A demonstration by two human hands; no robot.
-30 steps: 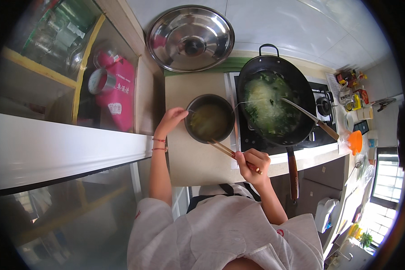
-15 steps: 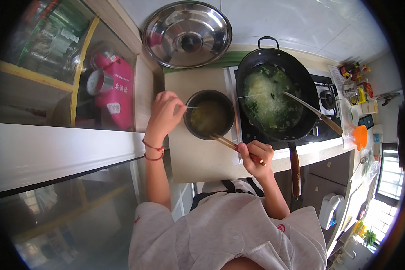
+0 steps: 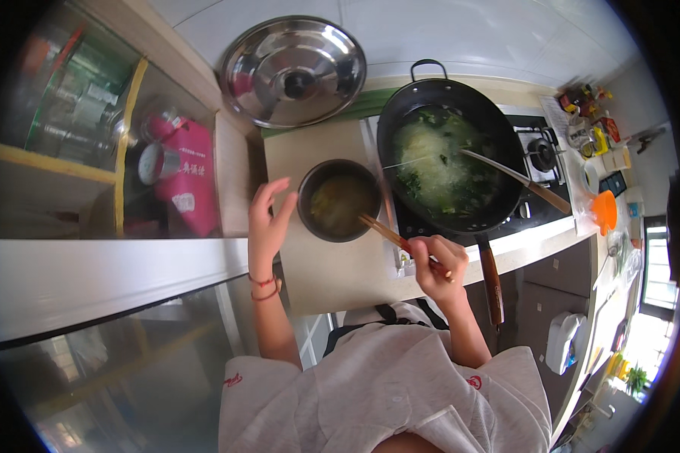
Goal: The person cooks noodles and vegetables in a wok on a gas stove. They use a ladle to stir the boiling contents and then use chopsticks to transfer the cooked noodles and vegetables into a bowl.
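My left hand [image 3: 265, 219] is raised beside a dark round bowl [image 3: 306, 215], fingers apart and holding nothing. In the bowl is a cloudy yellowish-green liquid. My right hand [image 3: 440, 266] grips a pair of wooden chopsticks [image 3: 387, 233], whose tips reach over the bowl's right rim. To the right, a large black wok [image 3: 499, 121] on the stove holds pale broth with leafy greens [image 3: 431, 192]. A ladle [image 3: 506, 171] with a wooden handle rests in it, leaning on the right rim. A thin light line crosses the wok's left side; I cannot tell what it is.
A steel lid [image 3: 329, 57] leans against the wall behind the counter [image 3: 325, 279]. The wok's wooden handle [image 3: 491, 283] juts out past the counter's front. Left stands a glass-fronted cabinet [image 3: 121, 185]. An orange container [image 3: 604, 211] and several jars sit at the far right.
My left hand has let go of its pinch at the bowl's left rim, moved slightly down and opened. The chopsticks have shifted right, toward the bowl's edge. The view has shifted a little.
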